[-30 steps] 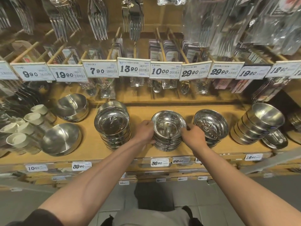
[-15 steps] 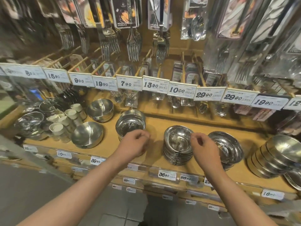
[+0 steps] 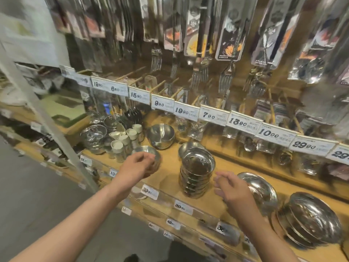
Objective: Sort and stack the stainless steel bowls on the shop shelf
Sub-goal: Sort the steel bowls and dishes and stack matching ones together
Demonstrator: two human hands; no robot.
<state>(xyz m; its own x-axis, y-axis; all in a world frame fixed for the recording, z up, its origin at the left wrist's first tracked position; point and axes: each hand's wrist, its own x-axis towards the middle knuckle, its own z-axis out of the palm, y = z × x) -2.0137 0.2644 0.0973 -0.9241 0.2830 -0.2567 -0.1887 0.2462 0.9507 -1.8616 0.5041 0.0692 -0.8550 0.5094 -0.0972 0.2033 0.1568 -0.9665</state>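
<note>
Several stacks of stainless steel bowls stand on the wooden shop shelf (image 3: 170, 178). A tall stack (image 3: 196, 171) is in the middle, between my hands. My left hand (image 3: 137, 167) hovers with loosely curled fingers in front of a single bowl (image 3: 151, 154), holding nothing. My right hand (image 3: 233, 190) is open, fingers apart, just right of the tall stack and in front of a tilted stack (image 3: 260, 191). Another tilted stack (image 3: 311, 222) lies at the far right. A deeper bowl stack (image 3: 160, 135) sits behind. The view is motion-blurred.
White-lidded cups (image 3: 122, 142) and more steel bowls (image 3: 94, 135) crowd the shelf's left end. Price tags (image 3: 213, 116) line a rail above, with packaged forks (image 3: 200, 72) hanging overhead. A grey upright post (image 3: 47, 125) crosses at left. The floor lies below.
My view has swung left along the shelf. Both hands came off the middle stack and moved left; the left hand now sits in front of the single bowl.
</note>
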